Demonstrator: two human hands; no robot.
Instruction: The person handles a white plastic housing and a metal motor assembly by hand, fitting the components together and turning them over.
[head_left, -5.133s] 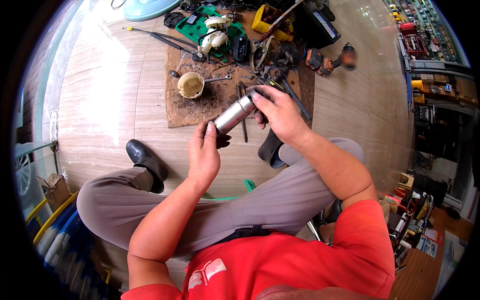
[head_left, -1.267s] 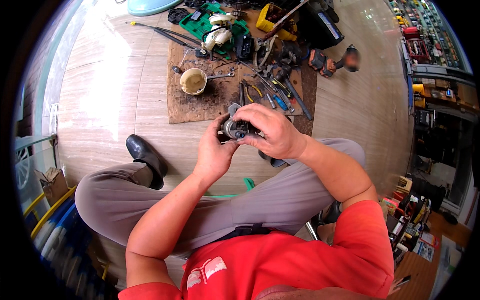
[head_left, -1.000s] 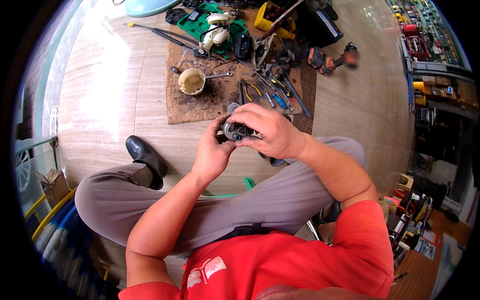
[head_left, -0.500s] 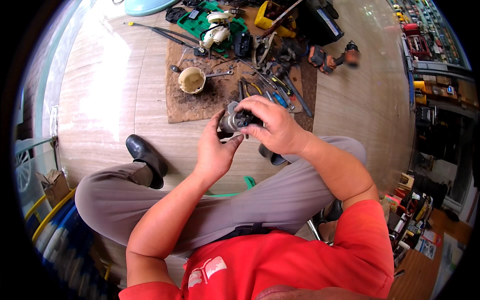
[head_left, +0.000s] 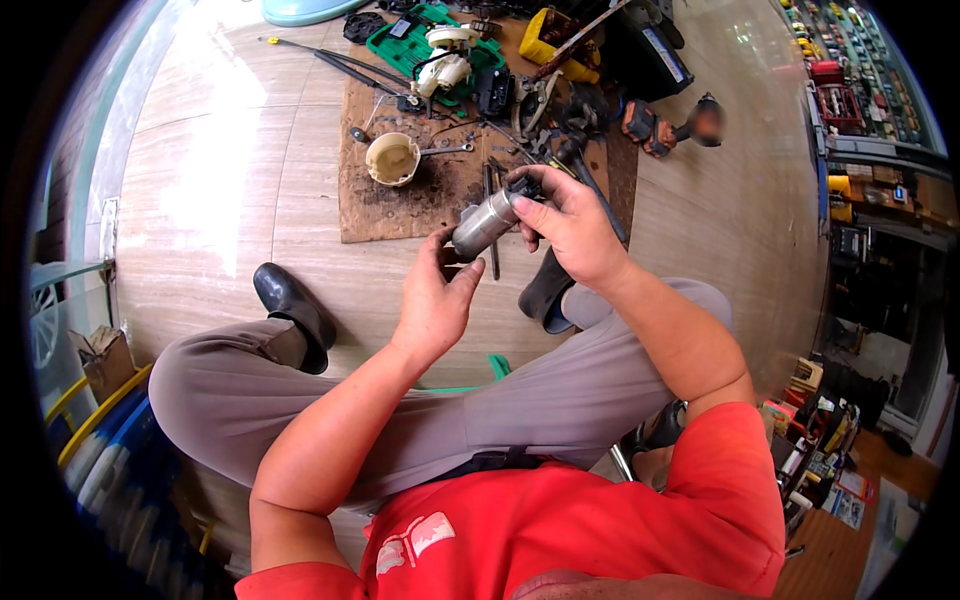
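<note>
Both my hands hold a silver metal cylinder (head_left: 484,226) with a black end piece (head_left: 523,187), tilted with that end up and to the right. My right hand (head_left: 570,222) is closed round the upper end, its thumb along the metal side. The fingers and thumb of my left hand (head_left: 437,290) close on the lower end and hide part of it. Just beyond lies a brown work sheet (head_left: 390,222), stained dark. On it are a cream cup (head_left: 393,160) with brownish contents and a wrench (head_left: 447,149) beside the cup.
Farther back lie a green tray-like piece (head_left: 394,52), a white plastic assembly (head_left: 443,72), a yellow container (head_left: 557,45) and a black box (head_left: 645,52). An orange-and-black power drill (head_left: 650,128) rests right of the sheet. Shelves of goods (head_left: 870,90) line the right side.
The cylinder has turned from nearly end-on to lengthwise, its black end now up and right. My right hand moved slightly right and its grip shifted; my left hand stays almost in place.
</note>
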